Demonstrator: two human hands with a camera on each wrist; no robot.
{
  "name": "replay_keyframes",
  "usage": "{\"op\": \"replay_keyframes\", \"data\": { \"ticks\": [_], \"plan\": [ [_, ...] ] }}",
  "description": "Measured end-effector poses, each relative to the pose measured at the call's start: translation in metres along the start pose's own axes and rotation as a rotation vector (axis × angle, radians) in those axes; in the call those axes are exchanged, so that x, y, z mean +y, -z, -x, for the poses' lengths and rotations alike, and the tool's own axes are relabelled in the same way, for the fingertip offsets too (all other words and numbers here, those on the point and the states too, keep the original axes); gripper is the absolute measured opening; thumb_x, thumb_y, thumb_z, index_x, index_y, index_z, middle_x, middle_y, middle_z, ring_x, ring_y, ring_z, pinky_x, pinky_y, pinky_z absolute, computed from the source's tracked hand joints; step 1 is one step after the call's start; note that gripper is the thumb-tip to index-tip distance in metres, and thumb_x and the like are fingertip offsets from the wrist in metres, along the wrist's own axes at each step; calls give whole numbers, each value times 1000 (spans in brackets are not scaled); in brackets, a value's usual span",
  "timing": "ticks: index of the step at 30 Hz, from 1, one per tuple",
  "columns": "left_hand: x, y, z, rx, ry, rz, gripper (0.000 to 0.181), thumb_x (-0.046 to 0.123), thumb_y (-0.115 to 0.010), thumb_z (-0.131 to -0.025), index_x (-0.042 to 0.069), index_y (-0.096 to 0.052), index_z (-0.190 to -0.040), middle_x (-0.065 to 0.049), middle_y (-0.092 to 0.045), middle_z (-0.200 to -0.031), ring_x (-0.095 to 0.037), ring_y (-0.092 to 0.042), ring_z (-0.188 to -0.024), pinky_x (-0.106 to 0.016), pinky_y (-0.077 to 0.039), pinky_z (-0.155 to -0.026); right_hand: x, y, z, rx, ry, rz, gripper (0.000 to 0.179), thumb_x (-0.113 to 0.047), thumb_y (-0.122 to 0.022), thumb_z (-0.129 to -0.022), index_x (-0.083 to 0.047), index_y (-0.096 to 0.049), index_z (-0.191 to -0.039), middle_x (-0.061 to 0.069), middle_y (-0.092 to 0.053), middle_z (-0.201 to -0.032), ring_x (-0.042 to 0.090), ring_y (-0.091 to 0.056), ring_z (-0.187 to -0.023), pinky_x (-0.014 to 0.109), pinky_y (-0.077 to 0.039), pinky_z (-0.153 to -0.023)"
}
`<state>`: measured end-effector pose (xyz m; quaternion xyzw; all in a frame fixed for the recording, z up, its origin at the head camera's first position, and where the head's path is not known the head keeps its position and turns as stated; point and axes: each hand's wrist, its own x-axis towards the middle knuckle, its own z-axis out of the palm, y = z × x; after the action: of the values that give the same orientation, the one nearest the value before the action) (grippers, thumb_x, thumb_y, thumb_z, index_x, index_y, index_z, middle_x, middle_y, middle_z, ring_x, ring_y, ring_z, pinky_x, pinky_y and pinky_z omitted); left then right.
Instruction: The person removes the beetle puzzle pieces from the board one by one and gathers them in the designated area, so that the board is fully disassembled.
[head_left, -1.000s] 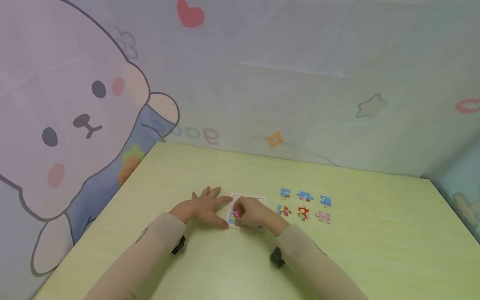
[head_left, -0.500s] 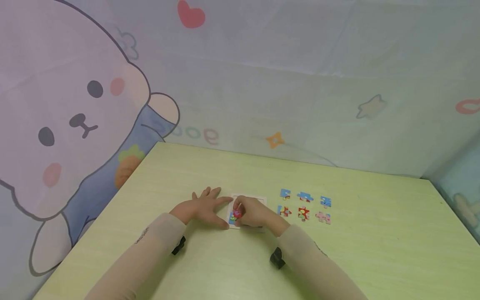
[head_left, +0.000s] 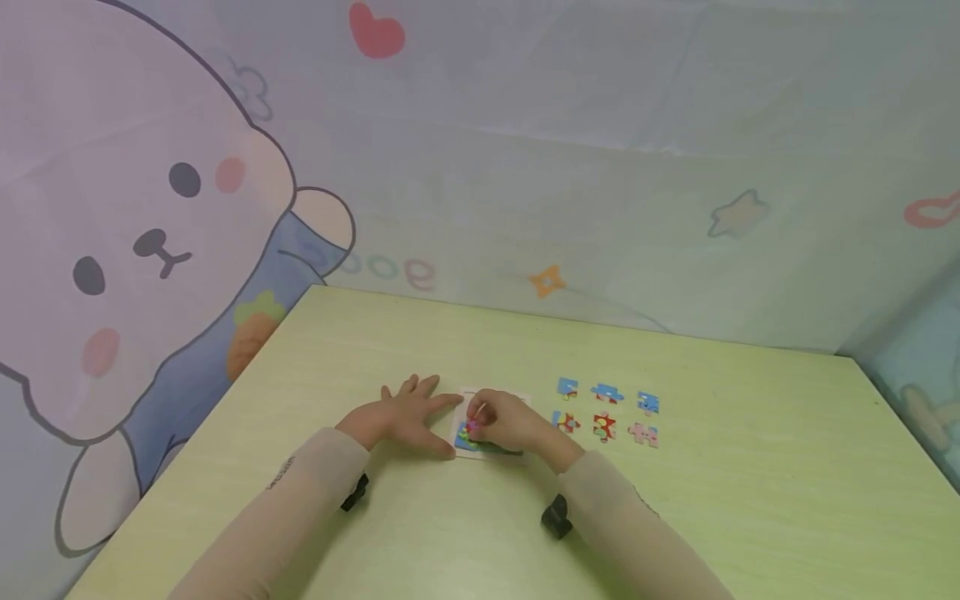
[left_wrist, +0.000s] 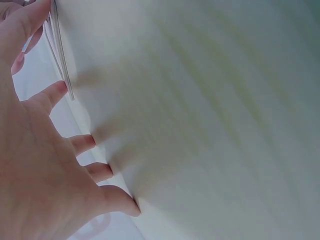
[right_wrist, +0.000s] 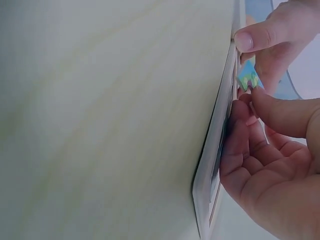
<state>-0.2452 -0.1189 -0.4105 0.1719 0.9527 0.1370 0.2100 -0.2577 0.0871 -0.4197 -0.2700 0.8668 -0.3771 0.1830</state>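
Note:
My right hand (head_left: 512,423) pinches a small jigsaw piece (right_wrist: 248,76) between thumb and fingertips, low over the left part of a white puzzle tray (head_left: 480,457). Blue and green show on the piece, with some pink beside the fingers in the head view. Much of the tray's inside is hidden under this hand. The left hand (head_left: 408,422) lies with fingers spread at the tray's left side. Its thumb (right_wrist: 245,42) and index finger (left_wrist: 59,89) touch the tray's edge, while the other fingertips rest on the table.
To the right of the tray, several loose jigsaw pieces (head_left: 604,426) lie in two rows on the pale yellow-green table (head_left: 750,483). A printed cloth (head_left: 480,150) with a bear hangs behind the table's far edge.
The right fingers have shifted slightly with the jigsaw piece, and more of it shows blue and green at the tray's lower left. The left hand stays put; the head view has moved slightly.

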Motion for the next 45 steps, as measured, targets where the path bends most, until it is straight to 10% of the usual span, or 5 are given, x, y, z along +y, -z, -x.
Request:
{"op": "replay_keyframes", "data": {
  "ticks": [29,45],
  "plan": [
    [1,-1,3,-2,7,22,83,52,-70,-81,29,-32,-151,-16,-6,-161,-44,3,-146,-75,-1,-104,32,44,65,34,110,-76,15,-2,-68,-87,-1,-58,-99,5,-59,-84,14,-52,-76,23,-46,-66],
    [4,-1,-1,-3,-3,35,83,52,-69,-81,29,-31,-151,-16,-5,-161,-45,4,-145,-75,1,-104,52,55,93,87,33,-14,12,-2,-70,-86,-2,-61,-94,3,-56,-81,13,-50,-74,23,-45,-63]
  ]
}}
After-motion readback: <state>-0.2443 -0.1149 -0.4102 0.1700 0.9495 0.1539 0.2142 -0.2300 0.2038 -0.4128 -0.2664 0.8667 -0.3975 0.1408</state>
